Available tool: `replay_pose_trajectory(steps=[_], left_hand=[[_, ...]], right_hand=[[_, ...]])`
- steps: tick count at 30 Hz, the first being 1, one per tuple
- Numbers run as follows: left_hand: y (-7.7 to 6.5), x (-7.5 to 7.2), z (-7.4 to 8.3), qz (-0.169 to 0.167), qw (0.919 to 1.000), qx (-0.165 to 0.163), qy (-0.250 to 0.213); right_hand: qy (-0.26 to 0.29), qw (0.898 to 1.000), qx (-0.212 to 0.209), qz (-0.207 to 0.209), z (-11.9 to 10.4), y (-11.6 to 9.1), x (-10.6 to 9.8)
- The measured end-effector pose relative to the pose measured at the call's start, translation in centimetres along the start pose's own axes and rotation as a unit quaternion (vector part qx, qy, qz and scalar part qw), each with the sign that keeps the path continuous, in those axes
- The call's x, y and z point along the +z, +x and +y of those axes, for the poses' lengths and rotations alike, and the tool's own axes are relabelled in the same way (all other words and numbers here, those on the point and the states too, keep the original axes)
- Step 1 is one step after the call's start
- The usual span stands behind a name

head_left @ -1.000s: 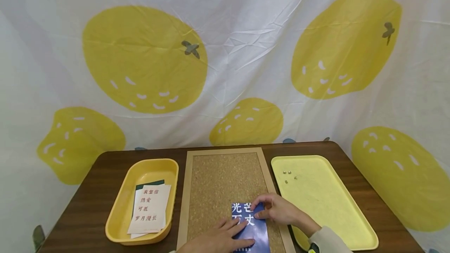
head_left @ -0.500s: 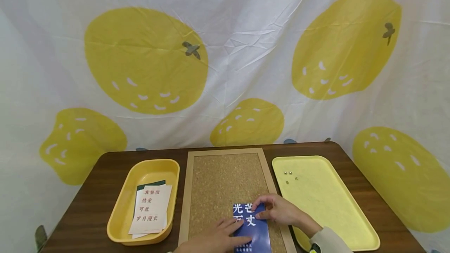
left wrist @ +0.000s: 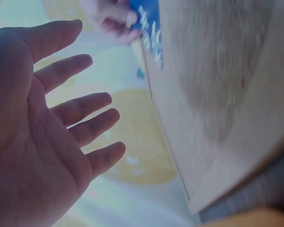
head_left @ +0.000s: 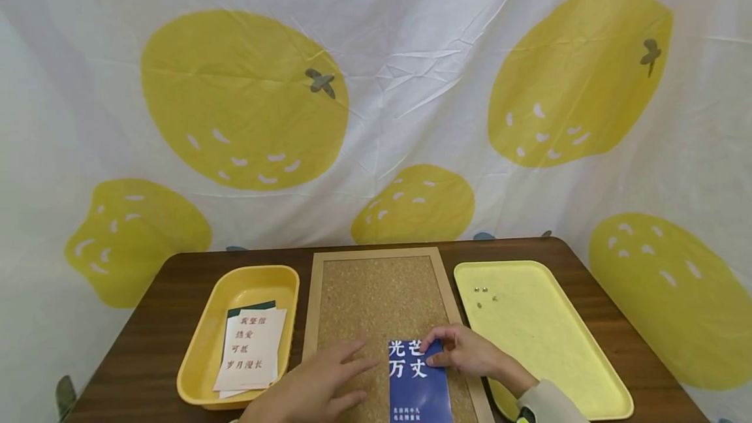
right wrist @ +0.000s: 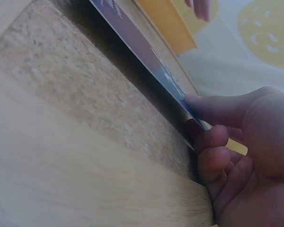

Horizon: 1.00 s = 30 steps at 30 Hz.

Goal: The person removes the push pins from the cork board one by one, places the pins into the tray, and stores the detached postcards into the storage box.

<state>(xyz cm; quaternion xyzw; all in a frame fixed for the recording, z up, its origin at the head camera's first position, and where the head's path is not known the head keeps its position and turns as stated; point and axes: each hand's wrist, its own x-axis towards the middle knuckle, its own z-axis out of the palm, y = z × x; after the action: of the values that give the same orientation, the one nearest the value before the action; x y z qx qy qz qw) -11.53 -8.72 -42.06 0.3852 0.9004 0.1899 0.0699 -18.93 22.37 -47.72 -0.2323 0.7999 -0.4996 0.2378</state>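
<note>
A blue postcard (head_left: 420, 391) with large white characters lies over the near right part of the wood-framed corkboard (head_left: 378, 296). My right hand (head_left: 467, 351) pinches its upper right corner. In the right wrist view, the thumb (right wrist: 222, 109) is on the printed face of the card (right wrist: 146, 56) and the fingers are curled at its edge, with dark shadow between card and cork. Off to the card's left, my left hand (head_left: 314, 384) is apart from it over the board's left frame, holding nothing. Its fingers (left wrist: 85, 109) are spread in the left wrist view.
Left of the board stands a yellow-orange basin (head_left: 194, 351) with a small stack of cards (head_left: 249, 351) in it. To the right, a pale yellow tray (head_left: 552, 338) holds several small metal pins (head_left: 485, 290). A lemon-print cloth (head_left: 405, 103) hangs behind the table (head_left: 147, 325).
My left hand has lifted off the postcard and moved left, uncovering its characters. The right hand keeps its pinch at the corner, and the card has stayed in place.
</note>
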Motion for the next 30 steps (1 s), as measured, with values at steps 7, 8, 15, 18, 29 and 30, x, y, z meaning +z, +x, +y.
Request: replay_pose_trajectory(steps=[7,8,15,18,29,30], left_hand=[[-2.3,-1.7,-1.4,0.098,0.9945,-0.022,0.030],[-2.6,-1.9,-1.6,0.101,0.9941,-0.030,0.026],[-4.4,-2.8,-3.4,0.139,0.9883,-0.062,0.006],[-5.4,-3.3,-4.1,0.151,0.9848,-0.086,-0.005],[-10.2,-4.9,-7.5,0.207,0.9649,-0.158,-0.032],[-10.6,-4.9,-7.8,0.208,0.9630,-0.168,-0.036]], right_hand=[[-0.004,1.000,0.005,0.004,-0.1,0.0,-0.1],[-0.006,1.000,0.006,0.005,-0.2,0.0,-0.1],[-0.007,1.000,0.012,0.006,-0.3,0.0,-0.1],[-0.003,1.000,0.013,0.005,-0.2,0.0,-0.1],[-0.003,1.000,0.016,0.002,-0.1,-0.1,-0.1],[-0.004,1.000,0.016,0.001,-0.1,-0.1,-0.1]])
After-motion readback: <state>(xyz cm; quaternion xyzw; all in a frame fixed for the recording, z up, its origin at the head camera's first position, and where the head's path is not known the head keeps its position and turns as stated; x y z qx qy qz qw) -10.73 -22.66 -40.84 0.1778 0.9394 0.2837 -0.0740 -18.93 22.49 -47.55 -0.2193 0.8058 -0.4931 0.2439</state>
